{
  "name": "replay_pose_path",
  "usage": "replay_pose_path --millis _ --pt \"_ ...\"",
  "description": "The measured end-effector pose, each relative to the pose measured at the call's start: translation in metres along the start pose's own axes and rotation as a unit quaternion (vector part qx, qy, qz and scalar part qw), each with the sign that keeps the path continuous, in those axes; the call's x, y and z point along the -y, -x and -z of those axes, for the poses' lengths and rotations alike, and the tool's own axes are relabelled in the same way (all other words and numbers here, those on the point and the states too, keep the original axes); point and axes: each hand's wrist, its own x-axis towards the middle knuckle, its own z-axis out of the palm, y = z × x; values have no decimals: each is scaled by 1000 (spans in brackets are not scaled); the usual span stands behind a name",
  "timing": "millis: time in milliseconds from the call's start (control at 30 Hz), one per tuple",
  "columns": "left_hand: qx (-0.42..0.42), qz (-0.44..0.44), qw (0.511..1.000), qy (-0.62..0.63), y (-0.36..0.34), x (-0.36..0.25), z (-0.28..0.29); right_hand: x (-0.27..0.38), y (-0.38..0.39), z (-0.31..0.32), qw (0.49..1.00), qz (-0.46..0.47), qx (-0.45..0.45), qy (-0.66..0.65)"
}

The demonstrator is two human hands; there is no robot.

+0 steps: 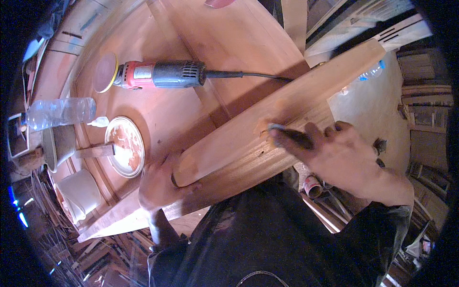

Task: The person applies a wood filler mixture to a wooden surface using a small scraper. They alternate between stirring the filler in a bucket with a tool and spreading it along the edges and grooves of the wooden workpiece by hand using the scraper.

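A long wooden board (239,129) with a rounded near-left end slants up to the right across the middle of my view. My left hand (160,184) is closed around that rounded end. In my right hand (334,148), a dark-handled scraping tool (299,137) with a short, pale blade is gripped. Its tip meets the board's upper face or lies very close to it, beside an orange-brown smear (273,115). A few small dark marks show in the wood near the tip. The exact shape of the blade is partly hidden by my fingers.
On the wooden table (167,33) lies a red-and-black disc sander (162,74) with its cord running under the board. At left are a round lid (125,165) smeared with filler, a wood stick (95,151), a plastic bottle (62,112) and a white bucket (81,193). A can (313,186) stands lower right.
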Motion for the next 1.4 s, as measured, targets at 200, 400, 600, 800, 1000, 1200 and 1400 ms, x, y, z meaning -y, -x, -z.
replay_pose_path --millis 200,400,600,800,1000,1200,1400 --pt "-25 -63 998 -7 -1 3 5 -2 20 11 997 -71 37 9" --pt "10 -6 1000 18 0 1 4 17 -10 24 999 7 -17 -31" --pt "-18 2 1000 -18 1 -6 3 11 -26 30 995 88 36 5" --pt "-25 -28 999 -5 5 2 -6 -23 -9 40 996 -27 88 22" --pt "-10 -14 1000 -1 2 -2 -1 -12 -14 53 996 -14 79 -24" --pt "8 32 999 -16 8 -5 -11 -37 4 38 960 -148 -34 -234" --pt "-62 -32 996 -54 8 -3 -11 5 29 -46 883 -277 -159 -343"
